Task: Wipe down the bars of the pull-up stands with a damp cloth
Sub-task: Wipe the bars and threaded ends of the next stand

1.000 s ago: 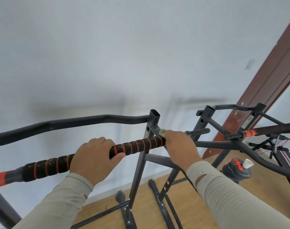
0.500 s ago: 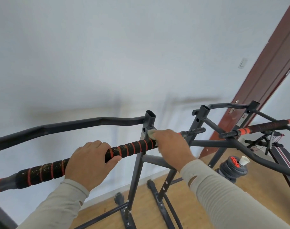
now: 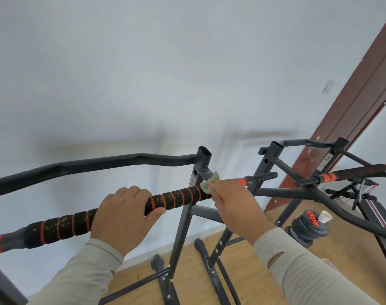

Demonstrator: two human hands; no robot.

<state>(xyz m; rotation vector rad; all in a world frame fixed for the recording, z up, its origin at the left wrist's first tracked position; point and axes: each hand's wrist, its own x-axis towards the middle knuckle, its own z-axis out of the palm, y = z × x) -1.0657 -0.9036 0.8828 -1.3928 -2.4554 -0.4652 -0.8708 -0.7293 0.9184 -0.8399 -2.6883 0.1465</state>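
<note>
**Pull-up bar, foam-gripped: wipe under way at its right end**

Bar [image 3: 179, 198]: black foam wrap with orange rings, speckled with pale flecks. It runs from lower left up to the right, across the near stand's upright post [image 3: 202, 164], and ends in a bare ribbed tip.

Left hand [image 3: 124, 219]: clenched over the bar from above, thumb underneath. Judged purpose: steadying the bar against the rubbing.

Right hand [image 3: 234, 205]: fingers curled round a damp cloth [image 3: 209, 183], pale green and bunched, pressing it to the bar just beside the post. Wrapping it round lets one pass cover every side.

Second stand [image 3: 275, 150]: just to the right, with its own wrapped bar; it shows no hand or cloth on it.

Floor: stacked weight plates [image 3: 306, 227], wood boards.

Progress, judged: flecks on the foam between the hands suggest that stretch needs wiping.
</note>
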